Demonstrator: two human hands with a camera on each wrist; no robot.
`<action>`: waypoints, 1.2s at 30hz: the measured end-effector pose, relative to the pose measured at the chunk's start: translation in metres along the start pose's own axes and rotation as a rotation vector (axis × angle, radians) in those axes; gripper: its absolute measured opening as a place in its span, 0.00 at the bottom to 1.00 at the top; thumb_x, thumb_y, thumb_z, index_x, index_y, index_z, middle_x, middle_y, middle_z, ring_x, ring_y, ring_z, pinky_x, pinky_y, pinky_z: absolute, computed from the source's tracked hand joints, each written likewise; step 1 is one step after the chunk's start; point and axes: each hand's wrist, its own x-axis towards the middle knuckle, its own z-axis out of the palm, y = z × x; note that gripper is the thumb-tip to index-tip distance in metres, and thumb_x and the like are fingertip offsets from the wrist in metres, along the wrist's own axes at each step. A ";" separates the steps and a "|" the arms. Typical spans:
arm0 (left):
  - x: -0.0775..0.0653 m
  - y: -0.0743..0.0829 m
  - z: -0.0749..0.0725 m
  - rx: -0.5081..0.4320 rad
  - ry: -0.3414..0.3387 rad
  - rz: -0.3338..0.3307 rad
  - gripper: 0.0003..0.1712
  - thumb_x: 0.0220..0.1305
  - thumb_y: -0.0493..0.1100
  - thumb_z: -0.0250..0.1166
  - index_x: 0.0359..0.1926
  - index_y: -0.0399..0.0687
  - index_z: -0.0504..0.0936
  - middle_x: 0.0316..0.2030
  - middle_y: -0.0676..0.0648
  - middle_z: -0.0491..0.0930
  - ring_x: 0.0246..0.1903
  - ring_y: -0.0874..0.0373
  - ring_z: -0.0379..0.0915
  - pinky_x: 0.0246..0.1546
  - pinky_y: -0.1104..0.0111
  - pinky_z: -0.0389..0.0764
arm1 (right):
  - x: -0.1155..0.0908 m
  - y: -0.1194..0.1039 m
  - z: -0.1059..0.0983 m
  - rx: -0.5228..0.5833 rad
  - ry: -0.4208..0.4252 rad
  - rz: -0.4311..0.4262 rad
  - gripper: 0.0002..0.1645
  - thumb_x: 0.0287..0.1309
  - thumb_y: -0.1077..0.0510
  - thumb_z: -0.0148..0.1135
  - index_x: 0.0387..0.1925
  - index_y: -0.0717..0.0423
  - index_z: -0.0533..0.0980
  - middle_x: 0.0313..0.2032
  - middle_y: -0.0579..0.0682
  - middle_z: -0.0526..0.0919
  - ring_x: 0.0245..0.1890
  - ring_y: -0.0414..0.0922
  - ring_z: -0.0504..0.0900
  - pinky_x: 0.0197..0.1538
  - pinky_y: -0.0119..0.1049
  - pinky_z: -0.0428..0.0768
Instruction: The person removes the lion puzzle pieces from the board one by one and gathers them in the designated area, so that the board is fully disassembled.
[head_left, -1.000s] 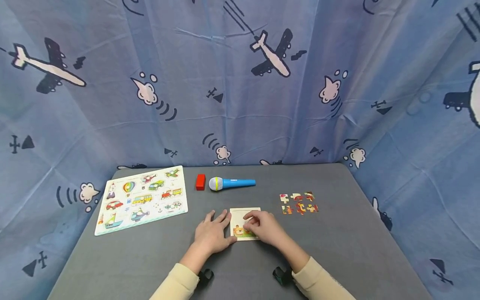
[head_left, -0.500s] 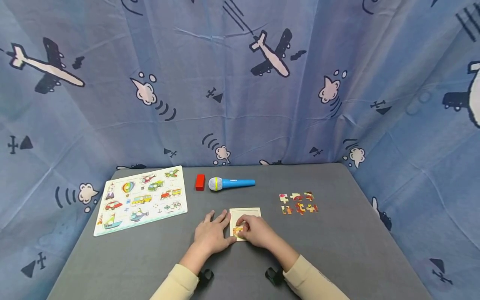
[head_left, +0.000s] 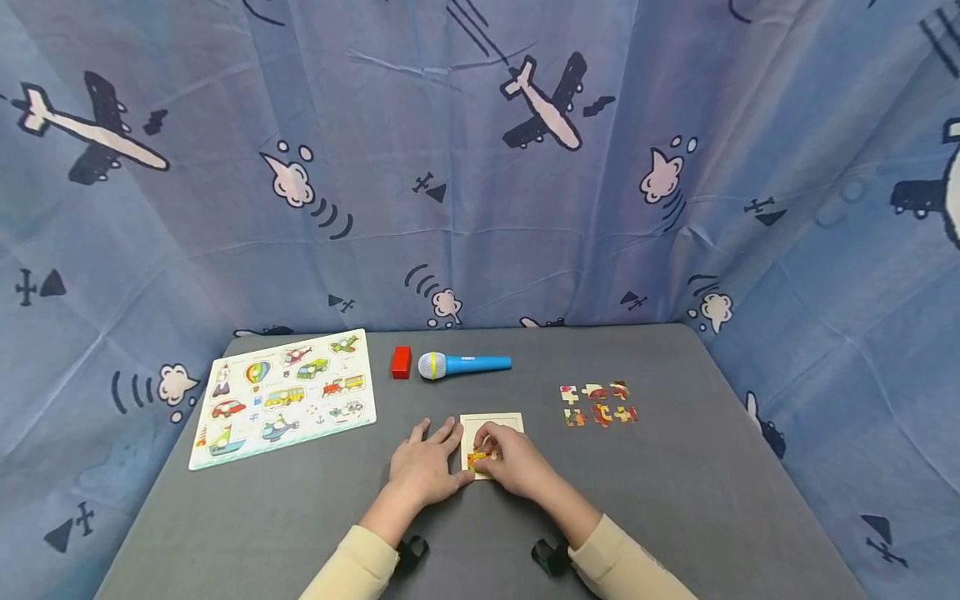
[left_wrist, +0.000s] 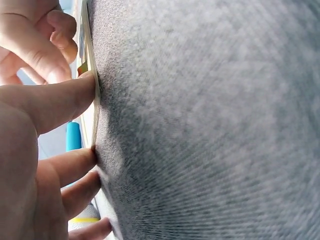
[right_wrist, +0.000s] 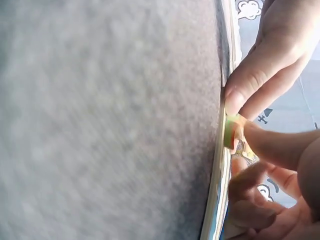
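A small square puzzle tray (head_left: 491, 417) with a pale wooden rim lies on the grey table between the two hands. My left hand (head_left: 426, 468) lies beside it with fingers spread, thumb and fingertips at its left edge. Over the tray's lower part, my right hand (head_left: 516, 463) pinches a jigsaw piece (right_wrist: 231, 132) between thumb and fingers. In the right wrist view that piece is tilted up off the tray, close to the left thumb. Orange puzzle picture shows at the tray's lower left; the right fingers hide the rest of that row.
Several loose jigsaw pieces (head_left: 597, 392) lie in two rows to the right. Behind the tray are a blue toy microphone (head_left: 476, 364) and a red block (head_left: 401, 362). A white vehicle picture board (head_left: 251, 408) lies at left. A patterned blue curtain (head_left: 450, 167) hangs behind the table.
My right hand has moved left across the tray, from its lower right part to its lower left, and now pinches a piece there. The left hand has stayed in place.
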 end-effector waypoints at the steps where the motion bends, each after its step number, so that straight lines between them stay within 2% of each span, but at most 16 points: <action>1: 0.000 0.000 0.000 0.000 -0.001 0.001 0.46 0.59 0.70 0.66 0.74 0.57 0.69 0.74 0.51 0.66 0.74 0.39 0.56 0.66 0.45 0.69 | 0.000 -0.001 0.000 0.011 0.012 0.001 0.12 0.56 0.60 0.74 0.35 0.49 0.77 0.28 0.43 0.81 0.26 0.36 0.74 0.31 0.32 0.72; 7: 0.001 0.000 0.000 0.003 -0.003 0.004 0.46 0.59 0.70 0.66 0.74 0.58 0.69 0.75 0.52 0.65 0.74 0.39 0.55 0.67 0.45 0.68 | -0.001 -0.002 -0.005 0.080 0.076 0.032 0.08 0.57 0.58 0.74 0.31 0.49 0.80 0.25 0.42 0.87 0.23 0.32 0.81 0.27 0.29 0.76; 13: 0.002 0.002 0.001 -0.006 -0.011 0.007 0.46 0.60 0.70 0.65 0.75 0.58 0.68 0.75 0.52 0.64 0.75 0.39 0.55 0.68 0.45 0.67 | -0.004 0.002 -0.016 0.153 0.108 0.048 0.06 0.58 0.58 0.73 0.37 0.54 0.84 0.26 0.43 0.88 0.23 0.33 0.79 0.26 0.28 0.75; 17: 0.002 0.003 0.002 -0.008 -0.017 0.007 0.47 0.60 0.70 0.65 0.75 0.57 0.67 0.75 0.52 0.63 0.75 0.39 0.54 0.69 0.45 0.66 | -0.010 0.009 -0.024 0.195 0.116 0.080 0.09 0.58 0.59 0.73 0.40 0.57 0.84 0.27 0.44 0.87 0.22 0.35 0.78 0.27 0.28 0.74; 24: 0.001 0.003 0.002 -0.016 -0.021 0.004 0.47 0.61 0.70 0.65 0.75 0.57 0.66 0.76 0.52 0.63 0.76 0.39 0.53 0.70 0.46 0.64 | -0.025 0.027 -0.044 0.243 0.164 0.116 0.08 0.60 0.60 0.72 0.40 0.59 0.85 0.29 0.46 0.88 0.25 0.37 0.80 0.29 0.29 0.77; 29: 0.000 0.001 0.002 -0.029 -0.021 0.005 0.47 0.61 0.70 0.65 0.76 0.57 0.66 0.76 0.52 0.63 0.75 0.39 0.53 0.69 0.46 0.65 | -0.036 0.044 -0.062 0.223 0.203 0.166 0.10 0.61 0.58 0.71 0.42 0.58 0.84 0.31 0.46 0.88 0.27 0.39 0.82 0.30 0.31 0.78; 36: -0.001 -0.001 0.004 -0.033 -0.007 0.000 0.47 0.60 0.69 0.66 0.75 0.56 0.67 0.75 0.51 0.63 0.75 0.38 0.53 0.69 0.45 0.65 | -0.050 0.075 -0.086 0.143 0.269 0.243 0.10 0.60 0.53 0.72 0.35 0.55 0.84 0.26 0.46 0.86 0.26 0.45 0.81 0.30 0.33 0.76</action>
